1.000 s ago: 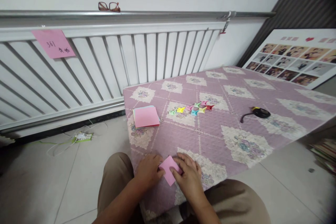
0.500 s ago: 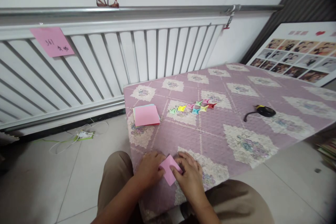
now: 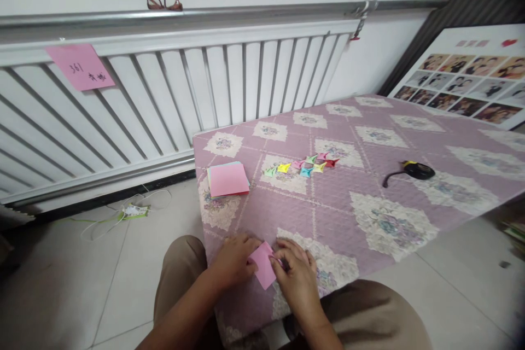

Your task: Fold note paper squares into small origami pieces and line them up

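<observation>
A small pink paper square (image 3: 263, 266) lies near the front edge of the quilted purple table cover (image 3: 369, 186). My left hand (image 3: 234, 262) presses on the paper's left side with curled fingers. My right hand (image 3: 298, 272) pinches the paper's right edge, folding it inward. Farther back, a stack of coloured paper sheets (image 3: 228, 179) with a pink one on top rests on the cover. A row of several small folded paper pieces (image 3: 301, 166) in yellow, green, pink, blue and red lies beyond it.
A black tape-like object with a yellow patch (image 3: 412, 170) sits to the right. A white radiator (image 3: 164, 98) carries a pink note (image 3: 80, 66); glasses (image 3: 163, 2) rest on the rail. A photo board (image 3: 467, 82) leans at right. Cables (image 3: 127, 212) lie on the tiled floor.
The pink paper looks narrower now as my right hand folds its right edge inward. The camera has shifted slightly; both hands stay in the same place.
</observation>
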A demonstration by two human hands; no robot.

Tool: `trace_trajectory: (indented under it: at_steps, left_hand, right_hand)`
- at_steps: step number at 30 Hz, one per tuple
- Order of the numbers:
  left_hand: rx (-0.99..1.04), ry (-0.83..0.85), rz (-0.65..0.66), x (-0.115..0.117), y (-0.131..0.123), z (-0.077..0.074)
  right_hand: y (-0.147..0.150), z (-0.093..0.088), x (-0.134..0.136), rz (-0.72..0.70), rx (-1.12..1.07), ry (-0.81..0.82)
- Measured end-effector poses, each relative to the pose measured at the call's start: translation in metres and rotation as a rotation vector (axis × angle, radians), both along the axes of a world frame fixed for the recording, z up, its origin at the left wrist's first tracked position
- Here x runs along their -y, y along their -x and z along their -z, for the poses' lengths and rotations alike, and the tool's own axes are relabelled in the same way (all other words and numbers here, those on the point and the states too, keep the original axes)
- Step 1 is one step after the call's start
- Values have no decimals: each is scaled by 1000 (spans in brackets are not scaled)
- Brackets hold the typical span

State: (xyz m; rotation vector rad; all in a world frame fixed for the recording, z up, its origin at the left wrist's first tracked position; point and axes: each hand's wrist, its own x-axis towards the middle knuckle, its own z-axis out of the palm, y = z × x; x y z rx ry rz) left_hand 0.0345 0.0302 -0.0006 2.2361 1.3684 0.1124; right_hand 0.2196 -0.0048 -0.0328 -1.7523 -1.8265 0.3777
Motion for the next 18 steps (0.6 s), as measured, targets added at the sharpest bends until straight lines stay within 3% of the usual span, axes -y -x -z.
trace_trajectory:
  at_steps: [18]
  left_hand:
    - [-1,6,-30,4,-2,-5]
  right_hand:
    - [-1,-1,3,-49,55,-14]
